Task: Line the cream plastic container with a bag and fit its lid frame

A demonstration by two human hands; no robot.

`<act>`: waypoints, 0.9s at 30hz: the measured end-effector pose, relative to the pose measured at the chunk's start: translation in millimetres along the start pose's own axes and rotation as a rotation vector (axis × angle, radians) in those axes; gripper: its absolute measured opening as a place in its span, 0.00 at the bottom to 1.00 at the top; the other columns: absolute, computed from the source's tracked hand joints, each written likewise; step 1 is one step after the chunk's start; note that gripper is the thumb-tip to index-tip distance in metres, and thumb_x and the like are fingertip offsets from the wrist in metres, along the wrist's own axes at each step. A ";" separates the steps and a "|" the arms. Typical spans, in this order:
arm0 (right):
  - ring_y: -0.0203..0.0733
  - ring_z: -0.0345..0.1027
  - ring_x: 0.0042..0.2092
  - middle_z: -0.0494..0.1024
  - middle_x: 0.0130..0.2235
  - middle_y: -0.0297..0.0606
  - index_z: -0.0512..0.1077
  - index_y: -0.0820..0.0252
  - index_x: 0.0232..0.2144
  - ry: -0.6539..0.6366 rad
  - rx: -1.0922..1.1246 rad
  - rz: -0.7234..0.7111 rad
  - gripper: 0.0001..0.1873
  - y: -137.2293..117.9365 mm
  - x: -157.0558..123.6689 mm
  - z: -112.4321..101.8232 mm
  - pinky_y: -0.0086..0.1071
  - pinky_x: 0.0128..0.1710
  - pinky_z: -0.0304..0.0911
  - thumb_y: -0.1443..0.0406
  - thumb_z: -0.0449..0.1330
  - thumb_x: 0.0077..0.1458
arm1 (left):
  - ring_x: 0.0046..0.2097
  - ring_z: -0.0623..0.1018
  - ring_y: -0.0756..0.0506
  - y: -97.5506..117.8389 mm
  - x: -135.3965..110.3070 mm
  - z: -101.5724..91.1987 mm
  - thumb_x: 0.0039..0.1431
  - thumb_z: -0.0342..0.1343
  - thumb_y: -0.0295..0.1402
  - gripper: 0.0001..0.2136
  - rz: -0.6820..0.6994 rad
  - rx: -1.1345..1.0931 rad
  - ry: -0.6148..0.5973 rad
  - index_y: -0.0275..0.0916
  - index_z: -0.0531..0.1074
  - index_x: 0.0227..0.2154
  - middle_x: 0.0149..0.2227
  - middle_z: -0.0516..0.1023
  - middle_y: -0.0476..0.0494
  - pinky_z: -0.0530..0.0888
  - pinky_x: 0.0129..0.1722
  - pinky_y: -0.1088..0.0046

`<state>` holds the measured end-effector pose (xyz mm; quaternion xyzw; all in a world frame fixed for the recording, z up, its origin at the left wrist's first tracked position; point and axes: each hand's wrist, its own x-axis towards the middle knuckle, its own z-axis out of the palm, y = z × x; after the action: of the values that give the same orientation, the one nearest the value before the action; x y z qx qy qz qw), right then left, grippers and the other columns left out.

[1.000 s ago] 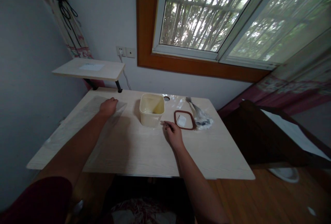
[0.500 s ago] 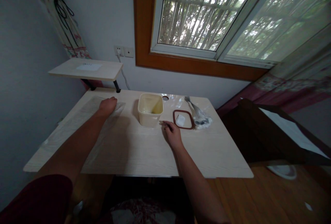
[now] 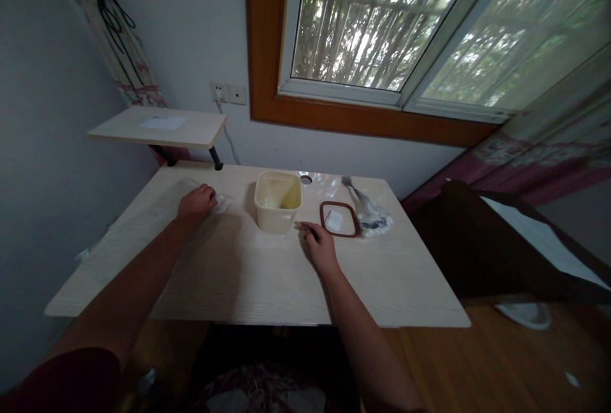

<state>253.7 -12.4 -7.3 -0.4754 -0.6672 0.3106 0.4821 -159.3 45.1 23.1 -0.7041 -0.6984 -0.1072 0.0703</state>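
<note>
Pinching clear plastic [image 3: 222, 201], frame left: your left hand [image 3: 195, 202]. Right hand [image 3: 319, 246] half-curled, can't tell hold. Ring [image 3: 355, 219] off bin [image 3: 277, 219], mid-frame.

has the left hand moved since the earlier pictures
Yes: the left hand has drawn slightly toward the person, farther from the right-hand shelf leg.
</note>
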 end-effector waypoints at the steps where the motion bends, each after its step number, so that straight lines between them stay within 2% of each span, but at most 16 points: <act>1: 0.46 0.75 0.46 0.82 0.44 0.40 0.78 0.57 0.46 0.000 -0.001 0.002 0.18 -0.2 0.0 0.0 0.40 0.51 0.69 0.64 0.54 0.59 | 0.47 0.76 0.39 0.7 -3.7 -0.5 0.64 0.48 0.37 0.11 0.011 -0.016 0.007 0.40 0.73 0.40 0.46 0.77 0.38 0.72 0.42 0.66; 6: 0.46 0.75 0.47 0.82 0.44 0.40 0.78 0.56 0.46 0.005 0.007 0.001 0.17 -0.6 -0.3 0.4 0.40 0.51 0.68 0.64 0.54 0.59 | 0.47 0.76 0.40 10.0 -25.9 -3.5 0.66 0.47 0.37 0.12 0.109 -0.071 0.030 0.40 0.73 0.41 0.44 0.77 0.39 0.73 0.43 0.66; 12: 0.46 0.75 0.47 0.82 0.45 0.40 0.78 0.56 0.47 0.017 0.006 -0.002 0.17 -0.2 -2.0 0.4 0.40 0.51 0.67 0.65 0.54 0.60 | 0.44 0.78 0.41 28.8 -56.7 -3.1 0.67 0.46 0.38 0.12 0.193 -0.126 -0.009 0.41 0.74 0.42 0.43 0.78 0.40 0.73 0.38 0.68; 16: 0.45 0.73 0.47 0.80 0.44 0.41 0.78 0.58 0.46 0.033 -0.030 -0.034 0.17 -2.1 -1.3 -0.2 0.39 0.50 0.66 0.66 0.53 0.60 | 0.42 0.79 0.43 35.3 -73.9 -1.3 0.66 0.49 0.37 0.10 0.308 -0.224 0.049 0.40 0.74 0.41 0.42 0.78 0.40 0.74 0.41 0.68; 20: 0.44 0.71 0.44 0.77 0.41 0.41 0.78 0.59 0.42 0.105 -0.081 -0.102 0.13 -7.3 -2.4 -1.8 0.37 0.47 0.66 0.66 0.54 0.61 | 0.39 0.78 0.45 41.1 -89.8 -3.7 0.66 0.51 0.35 0.09 0.400 -0.319 0.118 0.40 0.75 0.40 0.39 0.79 0.41 0.75 0.39 0.70; 24: 0.42 0.70 0.38 0.75 0.36 0.37 0.76 0.59 0.37 0.156 -0.137 -0.157 0.09 -15.7 -11.8 -2.9 0.34 0.41 0.65 0.66 0.55 0.61 | 0.37 0.78 0.47 47.1 -104.6 -6.9 0.66 0.52 0.34 0.07 0.433 -0.392 0.164 0.40 0.75 0.39 0.38 0.78 0.43 0.75 0.38 0.71; 27: 0.39 0.68 0.33 0.74 0.32 0.35 0.75 0.59 0.37 0.095 -0.192 -0.257 0.08 -23.1 -21.1 1.8 0.31 0.36 0.63 0.68 0.55 0.60 | 0.35 0.78 0.48 49.2 -112.6 -8.8 0.66 0.53 0.34 0.06 0.431 -0.438 0.191 0.40 0.74 0.38 0.38 0.78 0.43 0.75 0.36 0.73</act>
<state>246.0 -40.2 5.0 -0.4444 -0.7254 0.1583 0.5013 -110.7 -66.8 6.0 -0.8211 -0.4836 -0.3031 0.0033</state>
